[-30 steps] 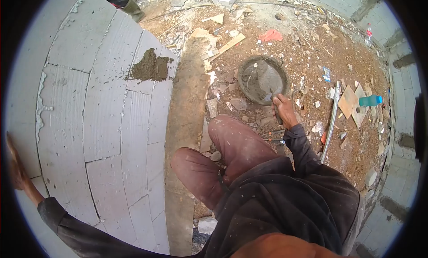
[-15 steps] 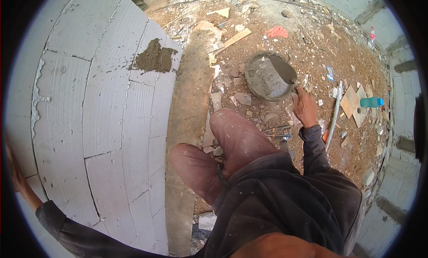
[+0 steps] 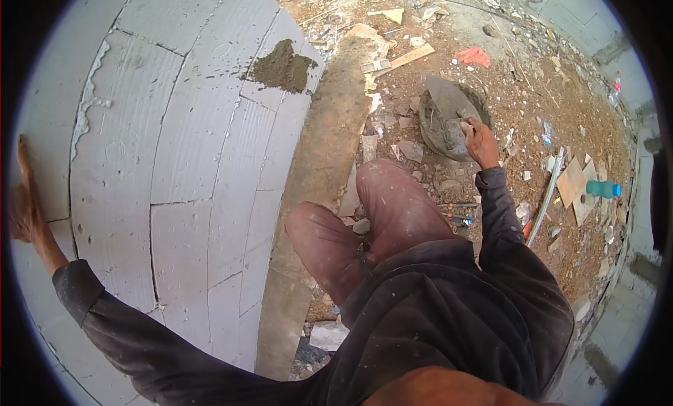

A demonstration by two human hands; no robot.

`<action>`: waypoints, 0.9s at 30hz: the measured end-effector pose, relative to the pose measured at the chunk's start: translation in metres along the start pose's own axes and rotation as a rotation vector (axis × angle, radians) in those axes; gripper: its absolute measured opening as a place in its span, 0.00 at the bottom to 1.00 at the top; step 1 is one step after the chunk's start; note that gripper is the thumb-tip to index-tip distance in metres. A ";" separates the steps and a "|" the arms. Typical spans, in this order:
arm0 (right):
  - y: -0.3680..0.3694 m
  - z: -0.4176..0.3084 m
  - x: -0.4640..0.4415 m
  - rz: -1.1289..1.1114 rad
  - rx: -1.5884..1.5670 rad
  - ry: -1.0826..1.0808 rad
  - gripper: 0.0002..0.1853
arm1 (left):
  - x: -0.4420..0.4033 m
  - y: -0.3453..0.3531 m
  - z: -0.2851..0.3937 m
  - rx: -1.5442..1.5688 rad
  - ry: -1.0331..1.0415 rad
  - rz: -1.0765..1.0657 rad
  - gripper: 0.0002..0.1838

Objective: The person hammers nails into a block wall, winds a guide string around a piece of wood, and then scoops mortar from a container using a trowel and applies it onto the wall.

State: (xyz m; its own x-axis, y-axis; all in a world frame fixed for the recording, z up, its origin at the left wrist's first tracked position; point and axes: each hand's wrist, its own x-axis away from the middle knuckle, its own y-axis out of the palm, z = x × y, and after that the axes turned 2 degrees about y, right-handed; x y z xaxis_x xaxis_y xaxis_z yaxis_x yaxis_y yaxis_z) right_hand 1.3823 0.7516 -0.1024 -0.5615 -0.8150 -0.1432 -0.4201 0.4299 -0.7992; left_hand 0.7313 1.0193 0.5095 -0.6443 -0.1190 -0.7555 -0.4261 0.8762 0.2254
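Note:
My right hand [image 3: 481, 145] is closed round the handle of a trowel [image 3: 446, 96]. The trowel's mortar-smeared blade points up and left over a round basin [image 3: 468, 156] of wet grey mortar [image 3: 440, 131]. At the far left, my left hand [image 3: 26, 203] rests against the pale block wall [image 3: 119, 139], a finger stretched upward; part of this hand is lost at the dark edge of the view. A patch of mortar [image 3: 284, 67] sticks to the wall near its upper right edge.
A long board [image 3: 329, 118] runs along the wall's foot beside my knees. Rubble and wood scraps [image 3: 404, 59] litter the ground. On the right lie a metal strip [image 3: 545, 198], tile pieces [image 3: 575, 185] and a teal bottle [image 3: 603, 188]. Another block wall [image 3: 634, 217] stands beyond.
The trowel has swung to the left side of the basin, its blade turned upward, and my right hand has moved over the rim. The view has shifted, showing more of my left hand.

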 end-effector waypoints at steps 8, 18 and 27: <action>0.000 0.028 0.038 -0.022 0.008 0.259 0.19 | -0.003 -0.005 0.002 0.002 -0.028 -0.037 0.54; 0.053 0.112 0.004 -0.167 0.119 -0.091 0.20 | 0.000 -0.001 0.000 -0.049 0.020 0.014 0.53; -0.039 0.006 0.081 -0.300 -0.716 0.530 0.13 | -0.002 -0.006 0.002 -0.009 0.035 -0.008 0.53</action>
State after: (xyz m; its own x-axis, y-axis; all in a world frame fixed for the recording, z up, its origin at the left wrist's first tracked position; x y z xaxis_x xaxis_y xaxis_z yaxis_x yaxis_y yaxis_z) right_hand 1.3573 0.6663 -0.0860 -0.5364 -0.7226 0.4360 -0.8393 0.5110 -0.1856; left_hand 0.7367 1.0157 0.5085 -0.6622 -0.1426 -0.7356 -0.4369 0.8710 0.2244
